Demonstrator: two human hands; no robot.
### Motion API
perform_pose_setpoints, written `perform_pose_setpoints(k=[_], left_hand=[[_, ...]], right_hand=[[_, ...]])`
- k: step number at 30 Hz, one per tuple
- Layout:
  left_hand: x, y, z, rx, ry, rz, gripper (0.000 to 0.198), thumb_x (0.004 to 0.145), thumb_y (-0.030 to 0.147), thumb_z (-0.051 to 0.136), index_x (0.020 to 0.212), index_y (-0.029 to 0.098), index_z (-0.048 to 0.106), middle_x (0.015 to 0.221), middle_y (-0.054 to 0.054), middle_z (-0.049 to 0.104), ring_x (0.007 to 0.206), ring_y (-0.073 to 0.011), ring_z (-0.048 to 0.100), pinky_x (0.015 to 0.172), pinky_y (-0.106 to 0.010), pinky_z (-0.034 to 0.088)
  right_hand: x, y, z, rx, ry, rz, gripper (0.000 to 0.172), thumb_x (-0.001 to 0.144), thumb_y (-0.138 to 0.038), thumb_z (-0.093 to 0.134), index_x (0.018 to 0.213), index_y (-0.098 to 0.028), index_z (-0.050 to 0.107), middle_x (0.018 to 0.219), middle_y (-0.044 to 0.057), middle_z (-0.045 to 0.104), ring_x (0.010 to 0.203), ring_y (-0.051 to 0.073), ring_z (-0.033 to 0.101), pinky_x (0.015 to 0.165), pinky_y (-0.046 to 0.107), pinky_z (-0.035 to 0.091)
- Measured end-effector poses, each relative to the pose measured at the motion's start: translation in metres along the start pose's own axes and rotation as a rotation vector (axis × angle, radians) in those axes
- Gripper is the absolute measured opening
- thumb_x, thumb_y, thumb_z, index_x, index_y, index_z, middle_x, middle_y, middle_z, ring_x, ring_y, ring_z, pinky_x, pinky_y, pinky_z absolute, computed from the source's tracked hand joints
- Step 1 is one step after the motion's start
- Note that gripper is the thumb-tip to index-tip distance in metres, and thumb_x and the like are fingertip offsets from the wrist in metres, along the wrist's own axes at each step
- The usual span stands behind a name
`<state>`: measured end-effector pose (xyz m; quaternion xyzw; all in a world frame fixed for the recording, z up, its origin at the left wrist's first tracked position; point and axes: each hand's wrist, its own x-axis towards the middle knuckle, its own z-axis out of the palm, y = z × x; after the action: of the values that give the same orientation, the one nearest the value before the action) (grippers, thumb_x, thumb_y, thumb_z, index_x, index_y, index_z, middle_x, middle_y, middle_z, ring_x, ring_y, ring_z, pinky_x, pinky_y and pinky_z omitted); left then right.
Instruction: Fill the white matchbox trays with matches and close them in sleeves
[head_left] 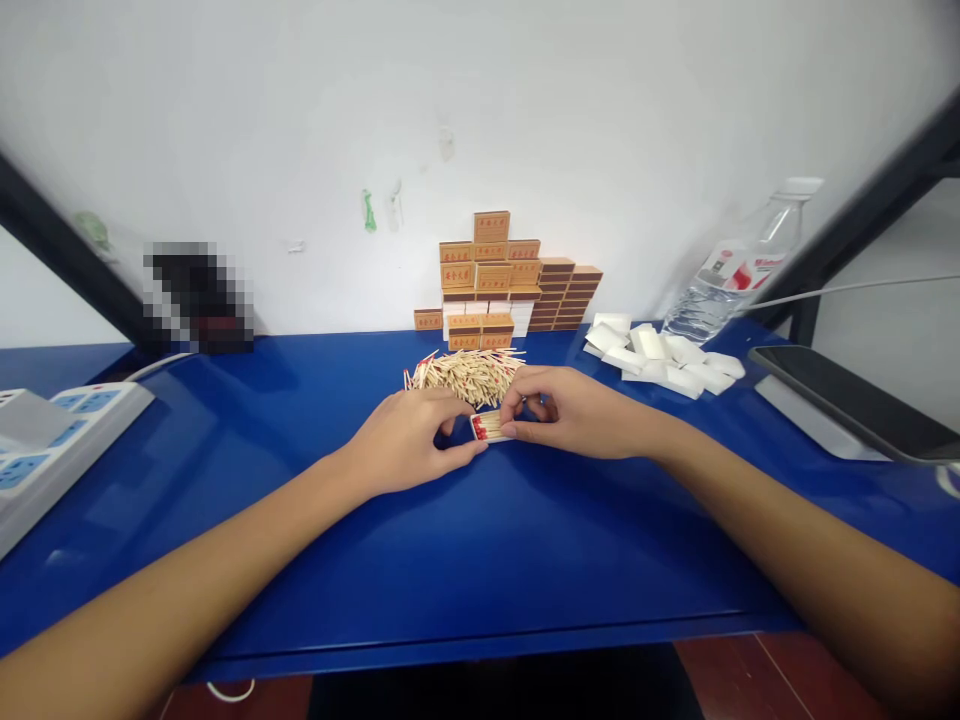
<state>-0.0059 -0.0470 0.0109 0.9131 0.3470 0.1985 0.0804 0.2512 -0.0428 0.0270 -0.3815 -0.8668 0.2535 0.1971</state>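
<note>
My L hand pinches matchbox tray at its L end; R hand curls over its R end, can't tell if gripping. Prob. light, crushable card; hold side walls.

A glossy blue surface runs beneath the fingers. Just beyond them lies a loose heap of red-tipped matches; behind that, matchboxes stand stacked. To the fingers' right are scattered white card pieces, a clear plastic water bottle farther back, and a flat white block. Well to their left sits a white power strip with blue sockets.
</note>
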Motion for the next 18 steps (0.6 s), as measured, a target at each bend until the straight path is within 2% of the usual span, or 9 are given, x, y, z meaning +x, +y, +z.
perform_pose_setpoints(k=[4, 10, 18], left_hand=[[-0.001, 0.000, 0.000, 0.003, 0.004, -0.001, 0.026, 0.093, 0.043, 0.068, 0.100, 0.020, 0.076, 0.074, 0.001, 0.064, 0.064, -0.0136, 0.054, 0.059, -0.030, 0.039], [-0.001, -0.001, 0.000, 0.016, -0.002, 0.005, 0.024, 0.093, 0.042, 0.068, 0.099, 0.020, 0.075, 0.079, 0.000, 0.066, 0.068, -0.0145, 0.057, 0.062, -0.029, 0.040], [-0.001, 0.000, 0.000, -0.018, -0.009, 0.019, 0.026, 0.093, 0.044, 0.068, 0.100, 0.020, 0.075, 0.078, 0.000, 0.066, 0.066, -0.0143, 0.056, 0.061, -0.029, 0.040]], right_hand=[[0.000, 0.000, -0.001, -0.022, 0.022, 0.014, 0.014, 0.089, -0.033, 0.070, 0.087, -0.019, 0.072, 0.077, 0.001, 0.061, 0.066, 0.014, 0.048, 0.062, 0.030, 0.036], [0.000, 0.003, 0.000, 0.035, -0.012, 0.044, 0.015, 0.090, -0.034, 0.068, 0.088, -0.019, 0.070, 0.076, 0.000, 0.061, 0.065, 0.013, 0.048, 0.061, 0.028, 0.037], [0.003, -0.001, 0.012, 0.086, 0.100, 0.066, 0.023, 0.092, -0.041, 0.069, 0.084, -0.020, 0.068, 0.074, 0.000, 0.058, 0.066, 0.014, 0.047, 0.061, 0.029, 0.036]])
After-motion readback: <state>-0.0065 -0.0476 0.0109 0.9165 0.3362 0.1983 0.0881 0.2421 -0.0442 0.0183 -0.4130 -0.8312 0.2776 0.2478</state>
